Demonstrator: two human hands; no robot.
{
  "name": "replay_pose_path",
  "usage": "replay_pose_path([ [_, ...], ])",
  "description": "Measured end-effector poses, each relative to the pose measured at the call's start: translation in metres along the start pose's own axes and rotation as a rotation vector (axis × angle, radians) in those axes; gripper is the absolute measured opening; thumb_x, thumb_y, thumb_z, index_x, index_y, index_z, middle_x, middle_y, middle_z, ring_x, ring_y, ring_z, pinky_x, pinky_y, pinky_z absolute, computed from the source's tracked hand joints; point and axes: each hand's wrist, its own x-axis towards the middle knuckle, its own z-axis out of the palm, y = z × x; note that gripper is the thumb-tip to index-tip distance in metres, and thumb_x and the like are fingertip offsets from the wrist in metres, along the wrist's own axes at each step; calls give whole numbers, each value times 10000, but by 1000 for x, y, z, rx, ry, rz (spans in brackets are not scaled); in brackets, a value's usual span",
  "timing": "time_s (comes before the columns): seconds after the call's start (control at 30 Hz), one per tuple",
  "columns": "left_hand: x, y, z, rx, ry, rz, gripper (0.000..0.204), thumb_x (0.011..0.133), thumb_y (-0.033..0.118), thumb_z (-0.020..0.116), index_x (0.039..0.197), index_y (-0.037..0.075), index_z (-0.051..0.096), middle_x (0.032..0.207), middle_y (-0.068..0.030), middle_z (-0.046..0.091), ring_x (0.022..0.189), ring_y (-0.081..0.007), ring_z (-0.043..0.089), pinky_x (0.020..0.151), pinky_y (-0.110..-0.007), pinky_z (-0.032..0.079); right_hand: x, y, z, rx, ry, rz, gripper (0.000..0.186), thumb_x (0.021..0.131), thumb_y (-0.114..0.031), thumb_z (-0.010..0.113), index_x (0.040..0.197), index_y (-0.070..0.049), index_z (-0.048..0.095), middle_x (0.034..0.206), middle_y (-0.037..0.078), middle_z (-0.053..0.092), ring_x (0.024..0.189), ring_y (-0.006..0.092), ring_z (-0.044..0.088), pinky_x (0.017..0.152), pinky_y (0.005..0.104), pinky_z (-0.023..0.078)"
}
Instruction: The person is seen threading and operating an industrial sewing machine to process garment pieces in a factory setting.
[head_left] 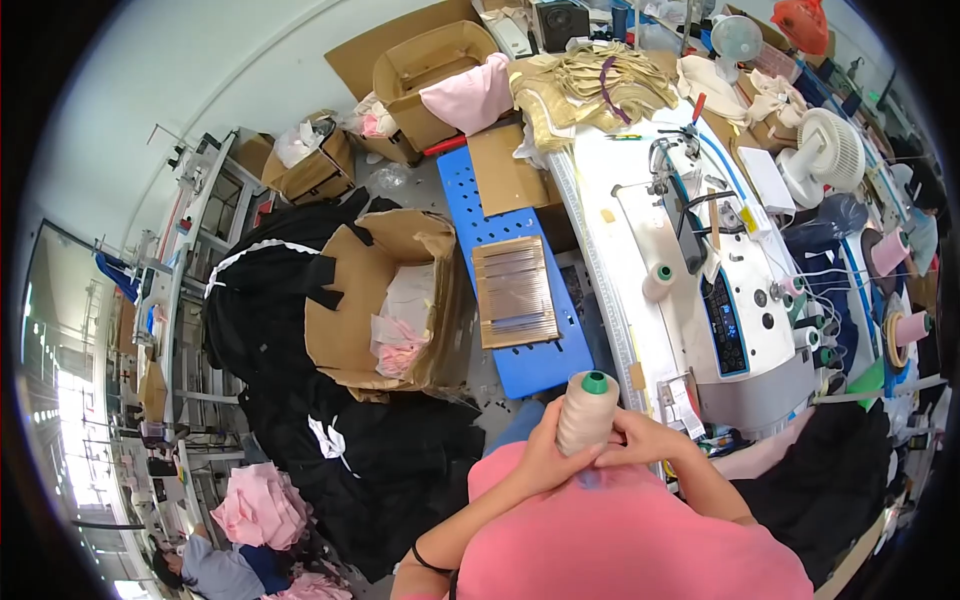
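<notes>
A beige cone of thread with a green core [587,410] stands upright in front of my chest. My left hand [546,452] is wrapped around its lower left side. My right hand [640,438] touches its lower right side, fingers curled against the thread. Both hands are held over my pink shirt, at the near edge of the white sewing table [600,260]. The white sewing machine [735,320] stands just to the right of my hands.
A small beige thread cone [657,281] sits on the machine bed. A blue stand [500,290] with a stack of tan strips [514,292] is left of the table. An open cardboard box [385,300], black fabric [300,380], a white fan [825,155] and pink spools [905,328] surround me.
</notes>
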Motion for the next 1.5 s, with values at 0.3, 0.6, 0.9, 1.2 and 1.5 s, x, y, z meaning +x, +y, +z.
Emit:
replay_pose_path([
  [0.3, -4, -16, 13, -162, 73, -37, 667, 785, 157, 684, 1318, 8, 311, 1237, -130, 470, 1147, -212, 477, 960, -344, 388, -11, 27, -13, -214, -7, -90, 226, 911, -235, 529, 990, -25, 561, 722, 78, 589, 645, 176, 553, 630, 300, 445],
  [0.6, -4, -8, 16, -155, 118, -61, 657, 795, 132, 675, 1321, 6, 303, 1227, -122, 468, 1142, -195, 475, 962, -337, 389, -7, 54, -11, 242, 333, -61, 114, 918, -125, 493, 991, -48, 536, 774, -15, 511, 732, 89, 504, 670, 222, 405],
  [0.9, -9, -7, 11, -149, 85, -56, 652, 799, 162, 686, 1313, 27, 308, 1228, -102, 468, 1145, -183, 470, 962, -345, 388, 13, 27, 19, 406, 10, -88, 745, 824, 15, 584, 1422, -72, 148, 1335, 90, 409, 1262, 170, 387, 1058, 304, 307],
  [1.2, -17, -17, 6, -145, 194, -32, 651, 778, 141, 697, 1291, 14, 316, 1203, -113, 478, 1117, -190, 496, 941, -339, 407, 10, 48, 3, 129, 55, 62, 126, 925, -156, 533, 972, -39, 544, 800, -30, 545, 702, 22, 461, 626, 186, 381],
  [1.5, -19, -16, 6, -186, 239, -80, 667, 772, 159, 706, 1288, -10, 319, 1191, -131, 486, 1093, -197, 511, 926, -334, 415, 6, 42, -5, 670, 383, -242, 154, 890, -224, 569, 811, -93, 556, 817, -3, 542, 829, 142, 542, 840, 288, 392],
])
